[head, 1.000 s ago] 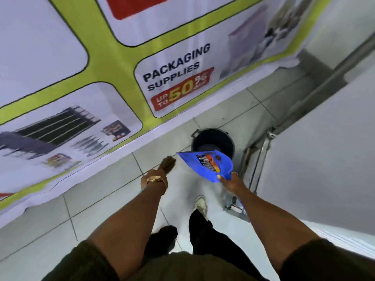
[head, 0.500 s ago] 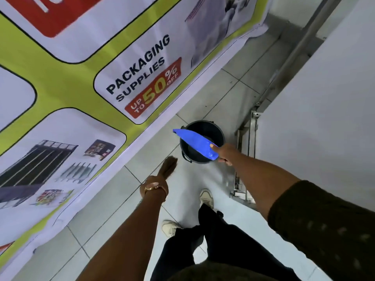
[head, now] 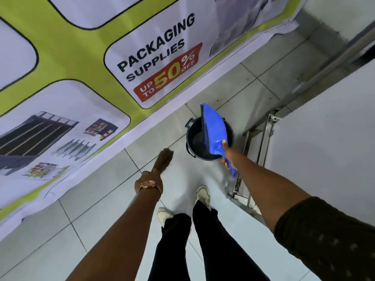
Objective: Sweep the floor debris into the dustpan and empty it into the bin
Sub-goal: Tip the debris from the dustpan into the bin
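A black round bin stands on the tiled floor by the banner. Over its mouth I hold a blue dustpan by the handle in my right hand; the pan is tipped on edge, its open side turned left and down into the bin. My left hand, with a gold watch on the wrist, grips a short brown straw broom whose bristles point up and away, left of the bin. No debris is visible on the floor or falling.
A large printed banner covers the left wall down to the floor. A metal frame and a white panel stand to the right of the bin. My feet in pale shoes are just behind the bin.
My right hand has carried the dustpan from in front of the bin to over it and tipped it steeply on edge. The broom hand stays low to the left.
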{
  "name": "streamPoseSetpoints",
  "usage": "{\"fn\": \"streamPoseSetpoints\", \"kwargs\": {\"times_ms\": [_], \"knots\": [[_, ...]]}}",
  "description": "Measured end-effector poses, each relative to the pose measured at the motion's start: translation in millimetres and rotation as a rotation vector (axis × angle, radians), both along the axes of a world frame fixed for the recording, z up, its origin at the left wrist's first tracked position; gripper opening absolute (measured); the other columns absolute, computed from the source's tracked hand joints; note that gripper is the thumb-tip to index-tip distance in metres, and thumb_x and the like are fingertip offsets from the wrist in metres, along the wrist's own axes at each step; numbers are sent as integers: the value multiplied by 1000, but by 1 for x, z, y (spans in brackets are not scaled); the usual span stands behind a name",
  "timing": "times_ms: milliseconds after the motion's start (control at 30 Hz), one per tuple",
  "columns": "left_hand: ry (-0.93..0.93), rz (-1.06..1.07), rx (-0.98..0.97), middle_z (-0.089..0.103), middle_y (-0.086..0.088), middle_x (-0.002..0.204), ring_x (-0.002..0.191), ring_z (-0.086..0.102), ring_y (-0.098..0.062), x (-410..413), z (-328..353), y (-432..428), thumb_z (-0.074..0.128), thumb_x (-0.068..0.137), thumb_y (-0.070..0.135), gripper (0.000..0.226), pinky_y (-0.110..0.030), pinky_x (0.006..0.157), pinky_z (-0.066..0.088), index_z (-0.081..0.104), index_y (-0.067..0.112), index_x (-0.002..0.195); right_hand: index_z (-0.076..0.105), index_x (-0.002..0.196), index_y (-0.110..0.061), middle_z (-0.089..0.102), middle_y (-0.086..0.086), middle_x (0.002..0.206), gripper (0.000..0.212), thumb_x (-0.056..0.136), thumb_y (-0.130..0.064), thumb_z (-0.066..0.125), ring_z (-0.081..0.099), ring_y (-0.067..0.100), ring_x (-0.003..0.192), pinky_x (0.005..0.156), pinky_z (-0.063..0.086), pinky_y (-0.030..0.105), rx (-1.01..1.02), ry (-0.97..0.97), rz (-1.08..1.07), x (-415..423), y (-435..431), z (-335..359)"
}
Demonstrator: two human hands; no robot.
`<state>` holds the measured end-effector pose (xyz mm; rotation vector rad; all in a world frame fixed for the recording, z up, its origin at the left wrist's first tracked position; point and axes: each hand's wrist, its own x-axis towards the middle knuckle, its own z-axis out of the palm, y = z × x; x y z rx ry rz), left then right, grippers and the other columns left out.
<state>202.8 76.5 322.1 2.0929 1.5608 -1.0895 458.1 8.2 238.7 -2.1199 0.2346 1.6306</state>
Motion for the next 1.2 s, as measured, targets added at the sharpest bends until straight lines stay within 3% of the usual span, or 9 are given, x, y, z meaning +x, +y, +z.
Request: {"fn": "streamPoseSetpoints", "kwargs": {"times_ms": [133, 200, 333, 633, 733, 833, 967, 1067, 1200], "knots": [[-6, 54, -2, 48, -14, 133, 121, 54, -31, -8, -28, -1, 42, 96, 19, 53, -39, 96, 46, 28, 20, 148, 50, 74, -19, 41, -2, 25, 70, 85, -75, 10, 30, 9, 18, 30, 34, 15, 33, 172, -129, -23, 5, -33], [-11, 45, -15, 45, -14, 134, 122, 54, -32, -14, -42, -5, 37, 98, 22, 53, -40, 98, 45, 24, 18, 149, 47, 71, -13, 43, 0, 27, 72, 87, -73, 12, 31, 9, 17, 33, 35, 15, 13, 234, -212, -34, -2, -52], [-44, 23, -29, 44, -15, 133, 117, 57, -33, -34, -72, -13, 36, 99, 21, 57, -40, 95, 47, 16, 20, 153, 49, 88, -6, 51, 4, 38, 69, 91, -69, 21, 34, 6, 17, 31, 33, 7, 34, 306, -412, -51, -21, -84], [-202, 152, 12, 45, -16, 127, 107, 62, -37, -82, -102, -16, 39, 97, 16, 61, -42, 87, 49, 15, 23, 152, 49, 75, -11, 43, -2, 25, 70, 82, -77, 28, 29, 6, 16, 31, 26, 4, 26, 70, -499, -97, -14, -97], [-246, 209, 20, 45, -16, 125, 105, 62, -37, -104, -111, -13, 39, 97, 17, 61, -42, 86, 49, 15, 26, 152, 55, 94, -12, 48, 4, 44, 71, 81, -78, 31, 31, 7, 18, 31, 27, 7, 59, -19, -530, -109, -9, -95], [-290, 283, 27, 46, -17, 125, 101, 63, -38, -127, -124, -8, 37, 99, 19, 58, -43, 82, 50, 15, 26, 152, 56, 103, -11, 53, 9, 58, 65, 87, -70, 34, 37, 16, 30, 34, 31, 14, 115, -206, -361, -131, -7, -86], [-289, 428, 30, 51, -19, 124, 102, 62, -40, -154, -150, -6, 34, 101, 26, 47, -44, 81, 48, 26, 10, 145, 52, 97, -7, 66, 18, 76, 52, 90, -58, 43, 60, 33, 57, 52, 50, 34, 307, -669, 156, -175, -25, -98], [-259, 512, 13, 56, -19, 117, 104, 59, -39, -170, -177, -7, 35, 99, 23, 31, -45, 83, 48, 43, 5, 123, 45, 112, -9, 66, 19, 96, 30, 94, -32, 51, 63, 39, 86, 70, 50, 41, 334, -679, 494, -200, -43, -124], [-188, 620, -30, 54, -21, 120, 112, 53, -40, -186, -239, -7, 35, 97, 22, 34, -46, 87, 44, 40, 4, 126, 48, 120, -1, 63, 18, 107, 39, 86, -16, 60, 60, 41, 99, 83, 50, 48, 247, -731, 717, -212, -51, -179]]}}
